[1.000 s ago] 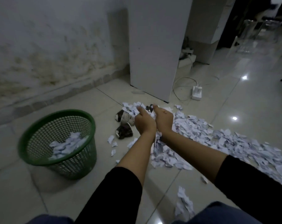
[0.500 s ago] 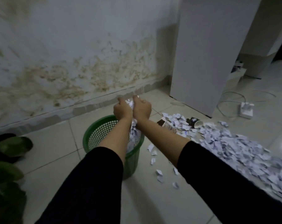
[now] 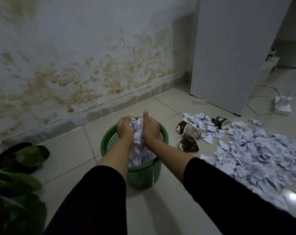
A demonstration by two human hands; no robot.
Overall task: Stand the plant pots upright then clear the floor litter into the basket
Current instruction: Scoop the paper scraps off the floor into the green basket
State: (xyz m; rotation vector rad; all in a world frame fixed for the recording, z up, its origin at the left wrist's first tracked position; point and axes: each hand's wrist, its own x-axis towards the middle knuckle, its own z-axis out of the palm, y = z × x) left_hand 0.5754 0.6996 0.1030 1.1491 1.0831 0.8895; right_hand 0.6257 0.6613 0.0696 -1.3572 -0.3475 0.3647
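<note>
A: How are the hands set?
B: Left hand (image 3: 125,131) and right hand (image 3: 149,128), fingers loosely spread, cup torn white paper scraps (image 3: 137,131) between the palms, above the round green plastic mesh basket (image 3: 143,175).

basket (image 3: 143,173) mouth: filled by hands, paper | right: cups (image 3: 189,133), scraps (image 3: 254,153) | left: leaves (image 3: 16,180)

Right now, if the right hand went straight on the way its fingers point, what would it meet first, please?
The right hand points away over the green basket, towards the stained wall. Past the basket's far rim, it would probably meet that wall near its base, though depth is unclear.
</note>
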